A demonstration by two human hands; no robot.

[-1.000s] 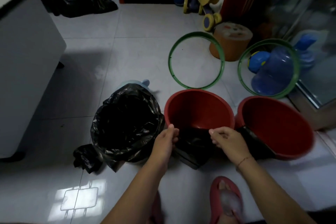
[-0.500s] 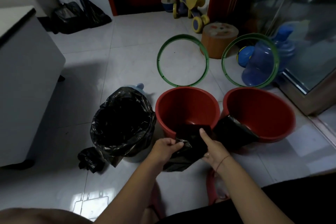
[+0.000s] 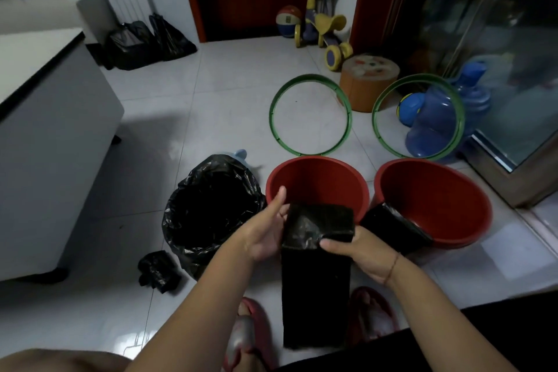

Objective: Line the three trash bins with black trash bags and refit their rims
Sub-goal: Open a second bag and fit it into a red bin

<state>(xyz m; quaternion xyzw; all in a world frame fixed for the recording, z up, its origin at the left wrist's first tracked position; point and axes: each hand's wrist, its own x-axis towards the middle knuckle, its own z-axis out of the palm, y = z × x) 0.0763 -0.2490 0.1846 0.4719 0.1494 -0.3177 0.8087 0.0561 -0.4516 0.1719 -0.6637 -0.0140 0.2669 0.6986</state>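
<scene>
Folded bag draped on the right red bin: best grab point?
Pinch the outer half of the folded bag, coming from the near-left side. It lies flat across the rim of the right red bin, so that flap likely hangs free outside the wall.

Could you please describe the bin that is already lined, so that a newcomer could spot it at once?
Find the white cabinet on the left of the tiled floor. Just right of it stands the lined bin, leftmost in the row of three. Unlike the two unlined red bins beside it, a crinkled black bag covers its mouth and sides.
</scene>
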